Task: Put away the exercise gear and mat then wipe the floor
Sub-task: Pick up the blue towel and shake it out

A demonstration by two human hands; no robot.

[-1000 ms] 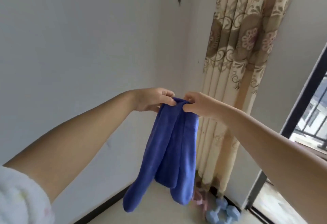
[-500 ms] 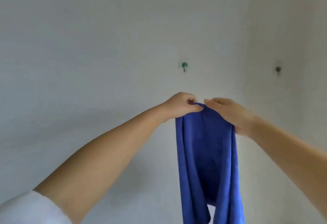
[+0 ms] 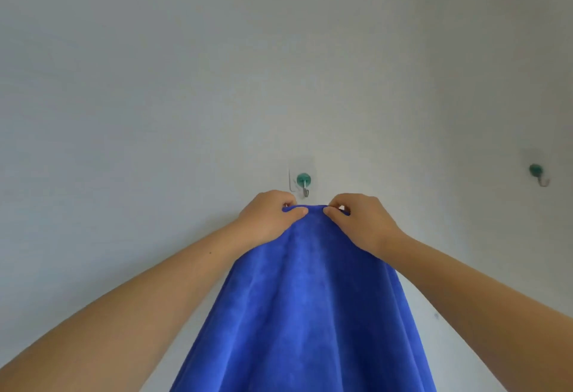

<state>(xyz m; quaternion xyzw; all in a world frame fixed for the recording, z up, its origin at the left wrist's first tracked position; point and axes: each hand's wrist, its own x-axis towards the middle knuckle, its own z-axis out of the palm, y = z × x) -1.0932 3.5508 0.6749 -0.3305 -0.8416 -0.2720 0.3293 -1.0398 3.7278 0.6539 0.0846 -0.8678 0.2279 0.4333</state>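
A blue cloth (image 3: 307,305) hangs down in front of me from its top edge, spreading wide toward the bottom of the view. My left hand (image 3: 269,218) pinches that top edge on the left, and my right hand (image 3: 359,221) pinches it on the right, a short gap between them. Both hands are raised against a white wall, just below a green adhesive hook (image 3: 304,182) with a metal prong. The cloth's edge sits slightly under the hook and does not touch it.
A second green hook (image 3: 538,173) is fixed to the wall at the far right, at about the same height. The white wall (image 3: 155,81) fills the view. The floor and gear are out of sight.
My view has turned from the curtain corner to the wall and moved close. Both hands have carried the cloth up to just under the left hook, which now looks much larger.
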